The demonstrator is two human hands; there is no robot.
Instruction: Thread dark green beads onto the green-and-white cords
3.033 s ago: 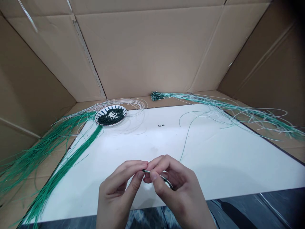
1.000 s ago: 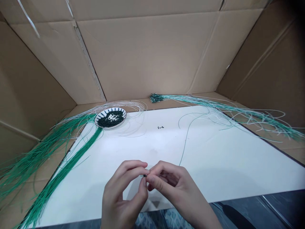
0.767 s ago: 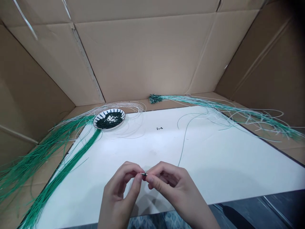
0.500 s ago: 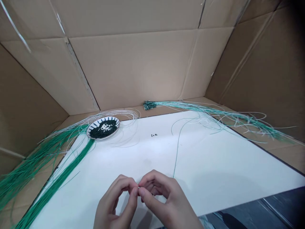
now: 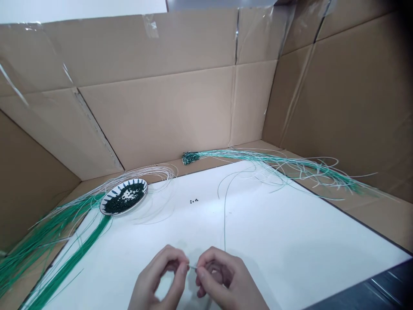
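My left hand (image 5: pixel 159 282) and my right hand (image 5: pixel 226 282) meet low over the white sheet (image 5: pixel 290 241), both pinched. Between the fingertips shows the short tip of a thin green wire (image 5: pixel 225 215); the right hand pinches it, and the wire runs up from that hand and curves away to the back. My left thumb and forefinger pinch at the wire's tip; whether a bead sits there is too small to tell. A small patterned dish (image 5: pixel 123 202) filled with dark green beads stands at the back left. A few loose beads (image 5: pixel 194 200) lie mid-sheet.
Cardboard walls (image 5: pixel 180 112) enclose the sheet on three sides. A thick bundle of green wires (image 5: pixel 41 245) lies along the left edge. A second bundle of green and pale wires (image 5: pixel 284 161) fans from the back across to the right.
The view has tilted upward, so hands and sheet sit lower in frame and more of the back wall shows. The hands stay pinched together at the wire tip, fingers shifting slightly.
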